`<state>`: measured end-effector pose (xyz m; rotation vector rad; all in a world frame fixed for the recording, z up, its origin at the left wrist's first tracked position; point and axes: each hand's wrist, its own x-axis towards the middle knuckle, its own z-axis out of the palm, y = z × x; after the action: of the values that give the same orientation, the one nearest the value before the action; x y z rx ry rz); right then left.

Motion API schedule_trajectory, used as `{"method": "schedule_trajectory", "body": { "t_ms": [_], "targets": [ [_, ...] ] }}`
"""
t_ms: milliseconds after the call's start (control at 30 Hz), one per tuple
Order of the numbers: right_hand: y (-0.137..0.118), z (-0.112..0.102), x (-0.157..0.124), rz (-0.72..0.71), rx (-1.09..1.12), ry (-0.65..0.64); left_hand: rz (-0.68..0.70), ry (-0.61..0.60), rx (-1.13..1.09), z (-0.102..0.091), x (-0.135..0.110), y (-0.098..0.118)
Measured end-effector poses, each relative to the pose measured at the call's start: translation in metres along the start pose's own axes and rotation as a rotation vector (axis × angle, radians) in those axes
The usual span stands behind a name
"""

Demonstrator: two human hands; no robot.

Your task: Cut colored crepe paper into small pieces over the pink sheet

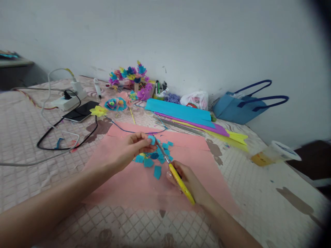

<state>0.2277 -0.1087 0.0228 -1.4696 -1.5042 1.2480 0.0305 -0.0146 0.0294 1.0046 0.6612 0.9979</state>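
Observation:
Between the thumb and fingers of my left hand (pixel 138 144) is a small blue paper piece (pixel 151 140). My right hand (pixel 187 181) grips yellow-handled scissors (pixel 179 179), whose blades point up and left, with their tips beside that piece. Whether the blades touch the paper I cannot tell. Below both hands lies a pink paper sheet (pixel 124 187). Several loose blue paper cuttings (pixel 157 172) are scattered on it, partly behind the scissors.
Behind the pink sheet lie a blue paper roll (pixel 178 109) and paper flowers (pixel 129 74). A phone (pixel 81 111), a power strip (pixel 69 100) and cables are at left. To the right stand a plastic cup (pixel 274 153) and a blue bag (pixel 232 108).

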Motion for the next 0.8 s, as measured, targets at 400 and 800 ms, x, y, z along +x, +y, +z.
{"method": "schedule_trajectory", "body": {
  "t_ms": [400,800],
  "targets": [
    [0.004,-0.0007,0.0002,0.0,0.003,-0.012,-0.015,0.024,-0.012,0.0034,-0.0002,0.0051],
    [-0.0021,-0.001,-0.0044,0.025,0.091,-0.082,0.021,-0.051,0.029,-0.004,0.0026,0.0019]
  ]
}}
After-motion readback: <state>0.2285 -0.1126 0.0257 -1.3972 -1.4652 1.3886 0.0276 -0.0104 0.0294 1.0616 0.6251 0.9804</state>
